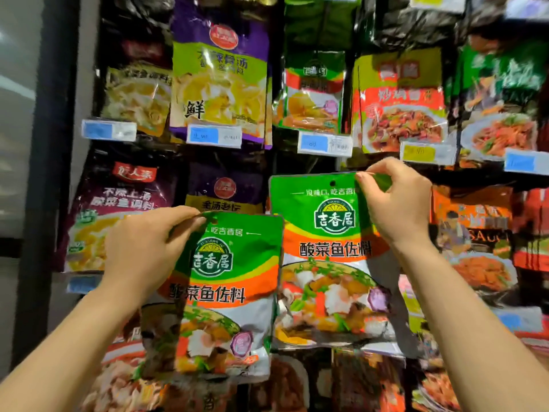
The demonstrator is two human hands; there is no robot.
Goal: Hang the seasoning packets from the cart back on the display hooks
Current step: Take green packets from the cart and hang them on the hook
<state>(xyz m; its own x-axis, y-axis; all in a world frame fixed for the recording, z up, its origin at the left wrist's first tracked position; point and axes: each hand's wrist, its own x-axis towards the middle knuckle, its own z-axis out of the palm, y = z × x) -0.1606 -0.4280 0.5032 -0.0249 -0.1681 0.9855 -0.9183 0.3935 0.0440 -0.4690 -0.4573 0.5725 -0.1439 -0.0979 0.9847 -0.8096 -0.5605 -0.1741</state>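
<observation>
Both hands up at the display, each pinching the top edge of one green seasoning packet. My left hand [148,248] holds the left packet [219,295] by its top left corner, thumb and fingers curled over the edge. My right hand [395,203] pinches the right packet [329,263] at its top right corner. Hands are apart, one packet each, both clamped.

Both packets hang long axis vertical, fronts facing me, side by side with edges touching or slightly overlapping — can't tell which. The right packet sits higher, and its hang hole [332,183] is clear, just left of my right fingertips [361,176]. The left packet's hole is blurred near my left fingertips.

Key relation: the right packet is the one nearer to hanging. Its hole sits below the blue price tag [323,143] on the row above, in the dark gap between columns. I can't actually see the hook itself — hidden or too dark. My guess is the hole has to go up and far onto a hook there, right hand first, left packet waiting lower.

Other hanging packets [219,78] fill the display [44,173] all around.
</observation>
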